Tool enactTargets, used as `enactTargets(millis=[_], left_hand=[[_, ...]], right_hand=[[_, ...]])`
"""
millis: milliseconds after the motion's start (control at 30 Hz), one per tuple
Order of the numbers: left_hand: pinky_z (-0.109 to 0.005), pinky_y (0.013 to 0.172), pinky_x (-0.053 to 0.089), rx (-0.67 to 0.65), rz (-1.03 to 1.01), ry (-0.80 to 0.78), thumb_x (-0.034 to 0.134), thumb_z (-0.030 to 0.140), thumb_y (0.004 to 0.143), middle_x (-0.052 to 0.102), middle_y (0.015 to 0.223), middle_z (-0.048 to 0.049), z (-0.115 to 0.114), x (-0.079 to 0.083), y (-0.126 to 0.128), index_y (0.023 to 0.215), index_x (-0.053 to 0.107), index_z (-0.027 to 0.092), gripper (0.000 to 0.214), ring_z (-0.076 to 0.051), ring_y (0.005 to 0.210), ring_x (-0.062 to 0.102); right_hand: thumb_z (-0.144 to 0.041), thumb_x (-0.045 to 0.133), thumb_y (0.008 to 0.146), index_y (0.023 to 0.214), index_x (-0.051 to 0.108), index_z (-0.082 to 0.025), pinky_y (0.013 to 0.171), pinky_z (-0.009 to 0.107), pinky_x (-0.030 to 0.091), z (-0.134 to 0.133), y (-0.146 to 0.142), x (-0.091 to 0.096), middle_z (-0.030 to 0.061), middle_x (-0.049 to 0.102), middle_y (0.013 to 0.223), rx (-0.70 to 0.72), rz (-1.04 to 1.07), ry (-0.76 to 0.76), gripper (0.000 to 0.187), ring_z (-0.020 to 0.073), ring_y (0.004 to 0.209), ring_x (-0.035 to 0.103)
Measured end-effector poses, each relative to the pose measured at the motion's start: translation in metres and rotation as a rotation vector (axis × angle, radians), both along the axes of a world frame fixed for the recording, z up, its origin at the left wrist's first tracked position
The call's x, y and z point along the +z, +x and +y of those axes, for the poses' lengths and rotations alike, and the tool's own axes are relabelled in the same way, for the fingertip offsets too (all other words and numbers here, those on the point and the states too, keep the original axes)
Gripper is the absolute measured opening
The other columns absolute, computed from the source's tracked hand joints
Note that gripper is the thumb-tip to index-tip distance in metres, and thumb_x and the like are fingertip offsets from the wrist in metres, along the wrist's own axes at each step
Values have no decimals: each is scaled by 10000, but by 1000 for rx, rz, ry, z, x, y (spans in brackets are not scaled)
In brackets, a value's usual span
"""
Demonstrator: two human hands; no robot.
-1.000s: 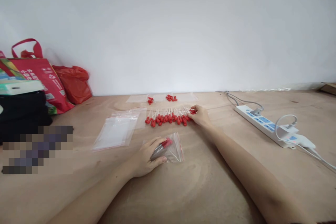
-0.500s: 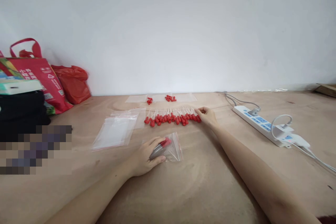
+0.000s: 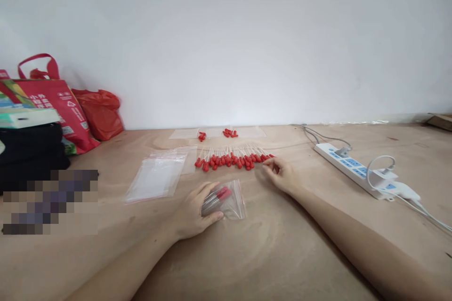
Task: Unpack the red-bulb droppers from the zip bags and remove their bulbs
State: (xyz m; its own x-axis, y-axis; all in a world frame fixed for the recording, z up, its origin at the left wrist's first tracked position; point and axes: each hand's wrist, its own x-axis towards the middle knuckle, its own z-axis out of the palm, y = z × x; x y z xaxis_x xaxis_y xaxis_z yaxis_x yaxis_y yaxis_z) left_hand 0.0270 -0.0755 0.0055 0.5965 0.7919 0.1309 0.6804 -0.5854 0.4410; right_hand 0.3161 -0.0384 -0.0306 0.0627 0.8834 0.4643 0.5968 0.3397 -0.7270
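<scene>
My left hand (image 3: 196, 211) rests on the table, fingers and thumb curled around a clear zip bag (image 3: 235, 204). Inside the bag lie clear droppers (image 3: 223, 193) with red bulbs, their bulbs toward the bag's zip edge. Farther back, a row of red-bulbed droppers (image 3: 231, 159) lies with thin pale stems toward the wall. My right hand (image 3: 280, 174) is just in front of the row's right end, thumb and fingertips pinched together. Whatever they pinch is blurred and I cannot make it out.
A stack of flat zip bags (image 3: 155, 178) lies left of the row. More red-bulbed pieces (image 3: 230, 132) lie on clear bags near the wall. A white power strip (image 3: 353, 169) with cables is on the right. Red bags (image 3: 97, 113) and a dark bundle (image 3: 31, 155) stand left.
My right hand has drawn back from the row's right end toward me, fingers still pinched. My left hand stays around the zip bag, with its fingers shifted slightly.
</scene>
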Motion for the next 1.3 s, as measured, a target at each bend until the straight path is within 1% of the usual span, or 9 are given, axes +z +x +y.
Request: enactTargets(millis=[100, 267, 400, 600, 733, 933, 1033, 1167, 1300], left_hand=[[-405, 965, 345, 33, 22, -7, 527, 424, 734, 414, 1277, -91, -2, -1, 2, 1247, 351, 193, 590, -256, 1161, 394], [-417, 986, 319, 16, 64, -70, 496, 449, 755, 358, 1330, -96, -3, -3, 3, 1259, 365, 191, 582, -256, 1202, 354], [-431, 1008, 283, -46, 60, -95, 467, 472, 774, 314, 1365, -80, -2, -5, 4, 1290, 324, 218, 593, -251, 1253, 274], [-415, 1006, 285, -90, 44, -75, 491, 454, 762, 352, 1337, -95, -4, -5, 6, 1251, 350, 189, 574, -248, 1242, 292], [-393, 942, 359, -93, -16, -52, 520, 420, 747, 423, 1272, -83, -4, -4, 6, 1109, 422, 203, 433, -240, 1164, 397], [-403, 965, 330, -88, 2, -49, 516, 437, 746, 405, 1289, -88, -3, -4, 7, 1127, 412, 204, 458, -251, 1199, 353], [-409, 974, 325, -87, 25, -53, 504, 448, 752, 397, 1302, -89, -4, -3, 7, 1129, 428, 199, 458, -251, 1215, 336], [-429, 995, 299, -90, 61, -38, 483, 469, 761, 362, 1336, -91, -5, -2, 7, 1195, 406, 191, 521, -254, 1238, 302], [-464, 1017, 247, -104, 123, -12, 447, 522, 767, 294, 1374, -105, -4, -3, 7, 1285, 330, 178, 633, -264, 1263, 252]], right_hand=[[-329, 540, 709, 783, 617, -163, 460, 208, 320, -23, -24, 2, -30, 477, 519, 192, -58, -136, 198, 78, 462, 390], [-303, 588, 693, 765, 649, -172, 480, 203, 318, -34, -51, 10, -34, 488, 520, 312, -99, -210, 162, 69, 475, 388], [-334, 634, 670, 796, 657, -191, 519, 213, 331, -32, -60, 12, -37, 489, 532, 339, -90, -108, 193, 77, 510, 407], [-264, 658, 646, 625, 583, -172, 561, 228, 343, -34, -69, 10, -33, 470, 558, 259, -86, 57, 120, 91, 555, 431], [-317, 665, 648, 716, 635, -201, 645, 267, 365, -36, -68, 9, -8, 504, 659, 299, -174, 40, 137, 122, 663, 470], [-468, 643, 645, 1027, 602, -262, 766, 342, 357, -37, -69, 10, 38, 509, 871, 358, -354, -14, 436, 178, 850, 460], [-481, 640, 643, 1008, 600, -259, 803, 359, 340, -37, -70, 12, 45, 509, 953, 385, -371, -34, 429, 192, 910, 446], [-501, 687, 566, 806, 632, -213, 805, 357, 342, -34, -69, 12, 38, 529, 915, 383, -278, -68, 379, 189, 887, 460], [-465, 702, 564, 912, 630, -261, 833, 368, 324, -32, -68, 10, 32, 530, 938, 412, -259, -63, 410, 195, 920, 457]])
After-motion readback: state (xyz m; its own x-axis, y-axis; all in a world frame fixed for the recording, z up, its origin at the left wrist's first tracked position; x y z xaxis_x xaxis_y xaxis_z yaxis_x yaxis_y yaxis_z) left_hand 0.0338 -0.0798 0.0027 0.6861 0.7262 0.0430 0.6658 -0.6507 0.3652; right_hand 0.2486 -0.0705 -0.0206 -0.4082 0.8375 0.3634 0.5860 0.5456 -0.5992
